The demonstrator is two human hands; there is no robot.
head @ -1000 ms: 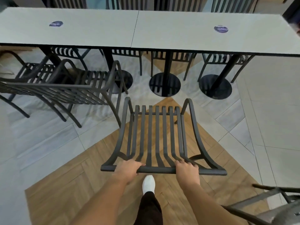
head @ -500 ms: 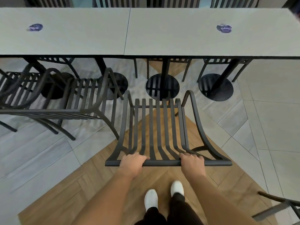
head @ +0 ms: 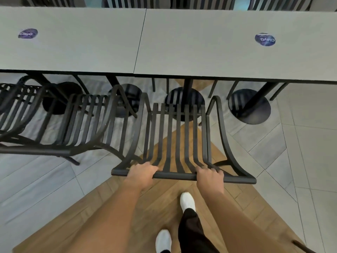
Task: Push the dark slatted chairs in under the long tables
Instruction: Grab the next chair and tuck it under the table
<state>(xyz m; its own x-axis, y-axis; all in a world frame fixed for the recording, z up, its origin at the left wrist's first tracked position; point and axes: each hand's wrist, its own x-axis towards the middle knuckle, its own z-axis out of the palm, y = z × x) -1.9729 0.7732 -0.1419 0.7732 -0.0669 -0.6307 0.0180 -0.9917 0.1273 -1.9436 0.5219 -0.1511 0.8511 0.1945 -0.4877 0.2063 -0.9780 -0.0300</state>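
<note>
I curl my left hand [head: 141, 173] and right hand [head: 209, 177] over the top rail of the dark slatted chair [head: 179, 136], spaced apart so it runs straight ahead under the counter [head: 200, 52] edge beyond them.

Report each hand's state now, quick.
Left hand: closed, fingers curled over the top rail of the chair.
Right hand: closed, gripping the same rail.
</note>
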